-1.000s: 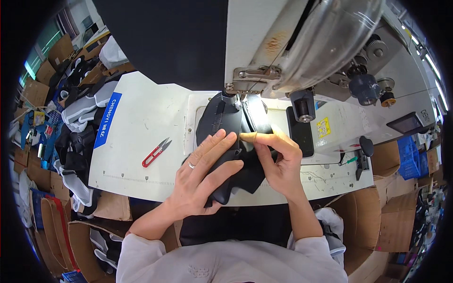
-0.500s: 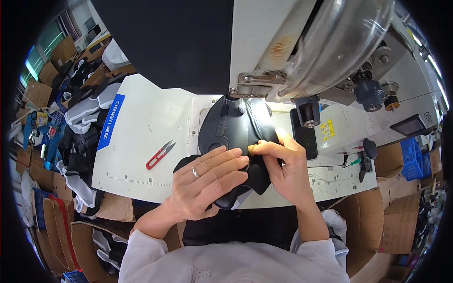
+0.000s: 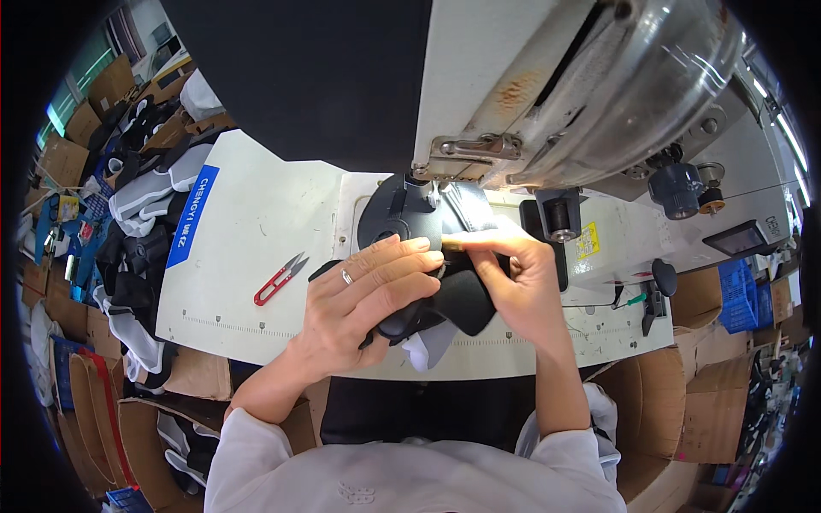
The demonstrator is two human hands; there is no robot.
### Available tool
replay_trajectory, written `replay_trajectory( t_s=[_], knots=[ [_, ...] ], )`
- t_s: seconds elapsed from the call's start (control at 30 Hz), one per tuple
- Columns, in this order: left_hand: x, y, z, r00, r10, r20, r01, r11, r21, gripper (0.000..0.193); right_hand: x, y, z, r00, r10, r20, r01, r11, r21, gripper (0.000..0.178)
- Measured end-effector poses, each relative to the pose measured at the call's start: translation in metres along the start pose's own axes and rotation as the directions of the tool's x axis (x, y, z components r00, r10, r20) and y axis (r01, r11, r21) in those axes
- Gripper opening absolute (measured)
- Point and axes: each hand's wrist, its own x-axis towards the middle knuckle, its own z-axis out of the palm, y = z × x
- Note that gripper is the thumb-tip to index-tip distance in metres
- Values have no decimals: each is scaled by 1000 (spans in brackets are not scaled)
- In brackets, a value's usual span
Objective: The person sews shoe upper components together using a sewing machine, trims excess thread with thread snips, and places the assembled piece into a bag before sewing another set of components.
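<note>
A black, smooth, rounded workpiece (image 3: 389, 209) with a seam line lies under the needle area of a sewing machine (image 3: 479, 150); what kind of article it is I cannot tell. Its loose black flap (image 3: 466, 303) and a pale grey-white part (image 3: 425, 349) hang toward me. My left hand (image 3: 359, 295), a ring on one finger, lies across the near left side, fingers over the top and thumb tucked below. With fingers bent, my right hand (image 3: 513, 265) pinches the workpiece's right edge close to the lit stitching; something yellowish shows at its fingertips.
Red-handled thread snips (image 3: 280, 280) lie on the white machine table (image 3: 248, 222), left of my hands. A dark flat object (image 3: 547, 248) lies to the right. Black-and-white pieces (image 3: 141, 201) are heaped at the left. Cardboard boxes (image 3: 637, 410) flank my lap; blue crates (image 3: 740, 295) stand at the right.
The workpiece has turned and shifted slightly under the machine. Its black flap now spreads further right, and more of the pale part shows. My hands have moved slightly away from me with it.
</note>
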Motion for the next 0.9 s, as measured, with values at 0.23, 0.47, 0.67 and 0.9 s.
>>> replay_trajectory(
  t_s=[0.23,0.47,0.67,0.9],
  knots=[
    [-3,16,-5,968,-246,50,251,948,-197,47,-11,4,-7,979,138,149,-173,949,262,27],
    [-7,15,-10,916,-396,66,396,867,-303,51,-19,7,-5,993,-116,35,120,977,-174,33],
    [-12,7,-3,977,-209,49,213,973,-93,41,-16,7,0,962,-267,48,271,940,-208,36],
    [-7,2,5,993,-115,-38,113,991,-67,28,-19,9,5,979,-205,-9,202,970,-132,40]
  ],
)
